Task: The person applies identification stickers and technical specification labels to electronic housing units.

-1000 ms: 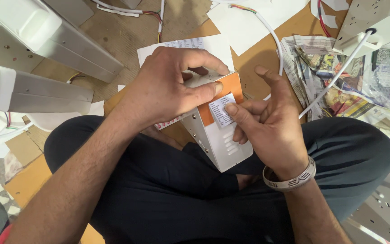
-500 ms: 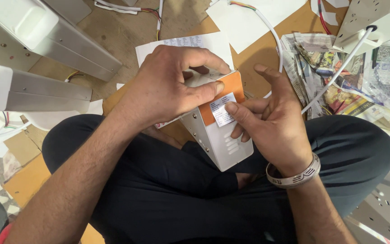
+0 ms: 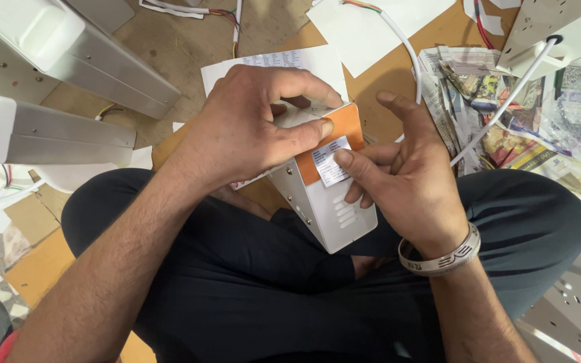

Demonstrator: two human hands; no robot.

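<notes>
- The left hand point(image 3: 250, 128) grips the upper end of a white metal box point(image 3: 327, 202) with an orange band, which sits at the centre of the view, above the crossed legs in dark trousers point(image 3: 237, 269).
- Its fingers curl over the top of the box and the thumb lies across the orange band point(image 3: 344, 131), so the hand is closed around the box.
- The right hand point(image 3: 408, 181) is at 3 o'clock from the box and supports its right side; the fingers are half curled against it.
- The right thumb tip presses on the small white label point(image 3: 327, 165), which is stuck where the orange band meets the white face.
- The box is tilted, with the lower end pointing to 5 o'clock, and some short vent slots show near this end.
- A white patterned bangle point(image 3: 438, 254) is around the right wrist.
- At 10 o'clock, two long grey metal housings point(image 3: 82, 101) lie on the floor, well apart from the hands.
- At 12 o'clock, a printed paper sheet point(image 3: 270, 64) lies just behind the left hand.
- At 2 o'clock, crumpled newspaper point(image 3: 492, 114) covers the floor, and a white cable point(image 3: 506, 101) crosses over it.
- A white perforated housing point(image 3: 559, 30) is at the far 1 o'clock corner.
</notes>
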